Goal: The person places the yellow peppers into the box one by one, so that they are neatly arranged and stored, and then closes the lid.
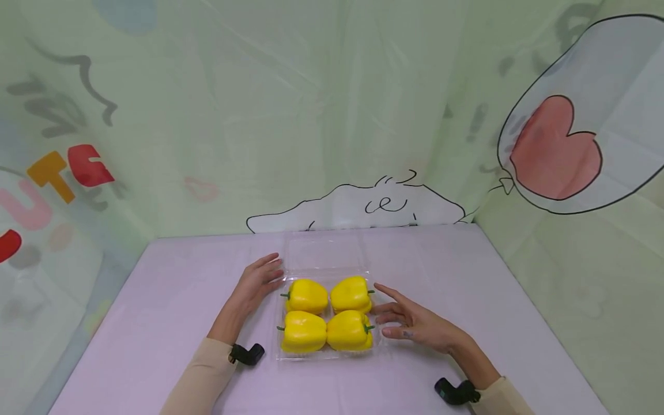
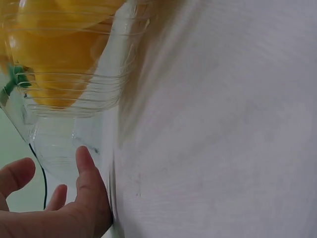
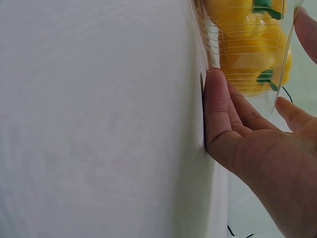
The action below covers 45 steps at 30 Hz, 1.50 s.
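Observation:
Several yellow bell peppers (image 1: 305,332) with green stems lie in two rows in a clear plastic clamshell box (image 1: 339,355), whose transparent lid (image 1: 324,252) is folded back behind it. By the box's rear left corner is my left hand (image 1: 257,280), fingers extended and holding nothing; the left wrist view shows the hand (image 2: 64,210) near the lid. My right hand (image 1: 417,324) lies along the box's right side with its fingers spread. In the right wrist view, fingertips of that hand (image 3: 257,144) reach the ridged wall; whether they touch it I cannot tell.
The box stands on a table with a pale lilac cover (image 1: 441,271). Printed fabric walls (image 1: 321,115) enclose its back and sides, with a balloon drawing (image 1: 586,121) at right. Each wrist carries a small black camera (image 1: 249,354).

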### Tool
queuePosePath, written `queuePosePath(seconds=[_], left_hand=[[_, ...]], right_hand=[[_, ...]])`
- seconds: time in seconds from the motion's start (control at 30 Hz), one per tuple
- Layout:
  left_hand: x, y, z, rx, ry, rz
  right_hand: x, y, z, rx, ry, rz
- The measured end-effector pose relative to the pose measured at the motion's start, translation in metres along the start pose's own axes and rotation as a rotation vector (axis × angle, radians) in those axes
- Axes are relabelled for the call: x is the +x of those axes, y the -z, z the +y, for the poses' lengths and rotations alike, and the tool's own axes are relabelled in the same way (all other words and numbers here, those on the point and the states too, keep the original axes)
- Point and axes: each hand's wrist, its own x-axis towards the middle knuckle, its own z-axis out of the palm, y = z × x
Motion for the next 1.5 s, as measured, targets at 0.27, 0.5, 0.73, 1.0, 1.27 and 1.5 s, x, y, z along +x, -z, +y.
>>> queuePosePath(seconds=[0.27, 0.5, 0.73, 1.0, 1.27, 1.5], left_hand=[[-0.0023, 0.0000, -0.0033, -0.019, -0.008, -0.001], [-0.0046, 0.0020, -0.0049, -0.011, -0.013, 0.005], [-0.0033, 0.0017, -0.0062, -0.009, -0.004, 0.000], [-0.0008, -0.0008, -0.0053, -0.009, -0.005, 0.002], [-0.0015, -0.0042, -0.0032, -0.014, -0.031, 0.017], [-0.0033, -0.0058, 0.0009, -0.029, -0.079, 0.003]], right_hand=[[0.0010, -0.0018, -0.0003, -0.004, 0.005, -0.009], [0.0008, -0.0024, 0.0008, 0.001, 0.012, -0.016], [-0.0011, -0.0013, -0.0008, 0.005, 0.013, -0.022], [-0.0014, 0.0004, -0.0009, 0.002, 0.013, -0.018], [-0.0014, 0.0005, -0.0001, -0.004, 0.020, -0.019], [-0.0013, 0.0008, 0.0005, -0.001, 0.022, -0.022]])
